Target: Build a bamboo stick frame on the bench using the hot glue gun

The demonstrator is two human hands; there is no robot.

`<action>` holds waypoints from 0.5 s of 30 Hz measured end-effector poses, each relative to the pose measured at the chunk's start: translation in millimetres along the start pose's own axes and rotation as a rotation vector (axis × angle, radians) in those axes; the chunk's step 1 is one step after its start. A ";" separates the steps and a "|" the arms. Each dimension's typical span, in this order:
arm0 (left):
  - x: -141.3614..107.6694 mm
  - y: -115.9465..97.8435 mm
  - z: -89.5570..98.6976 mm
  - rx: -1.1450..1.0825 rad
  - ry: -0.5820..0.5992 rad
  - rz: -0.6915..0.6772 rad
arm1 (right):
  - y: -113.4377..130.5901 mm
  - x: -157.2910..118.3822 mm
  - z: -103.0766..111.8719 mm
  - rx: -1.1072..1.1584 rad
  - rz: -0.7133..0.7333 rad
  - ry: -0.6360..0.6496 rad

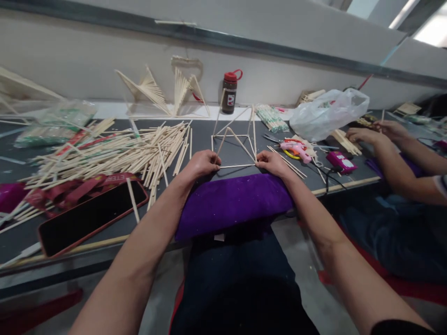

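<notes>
A small open frame of thin wooden sticks [238, 166] stands on the dark table, with slanted sticks rising to peaks. My left hand [204, 163] pinches its near left corner between thumb and fingers. At the near right corner, my right hand [271, 163] has its fingertips closed around the joint where several sticks meet. A folded purple cloth [233, 200] lies over the table edge between my forearms. Just right of my right hand are a pink glue gun [296, 150] and pliers [274, 138]. My fingers partly hide both near corners.
Loose sticks [160, 144] pile up on the left, beside a phone [94, 216] and a red ribbon [84, 188]. Behind stand a bottle [229, 95] and twisted stick models [145, 88]. A plastic bag [328, 114] and a co-worker's hands [370, 135] are at right.
</notes>
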State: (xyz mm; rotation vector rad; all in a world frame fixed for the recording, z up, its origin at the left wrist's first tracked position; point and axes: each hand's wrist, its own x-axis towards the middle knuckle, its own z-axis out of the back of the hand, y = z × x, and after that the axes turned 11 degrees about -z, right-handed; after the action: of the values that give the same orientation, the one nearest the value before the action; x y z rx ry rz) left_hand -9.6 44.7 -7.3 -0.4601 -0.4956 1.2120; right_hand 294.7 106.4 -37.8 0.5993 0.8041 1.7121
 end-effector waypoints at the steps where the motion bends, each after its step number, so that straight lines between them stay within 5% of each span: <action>1: 0.3 0.4 0.1 -0.010 0.001 0.001 | 0.7 -0.2 1.3 0.016 0.012 0.021; 5: 0.6 -0.7 2.1 -0.024 0.008 0.031 | 2.6 -2.9 7.7 0.082 0.031 0.090; 15: -6.0 -6.5 2.3 -0.012 -0.036 0.069 | 8.3 -7.5 11.1 -0.019 0.018 0.005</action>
State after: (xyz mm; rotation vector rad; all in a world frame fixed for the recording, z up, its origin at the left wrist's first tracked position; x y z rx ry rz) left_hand -7.7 37.2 -2.4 -0.4690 -0.5217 1.2863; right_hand 299.8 100.1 -24.2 0.5910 0.7874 1.7368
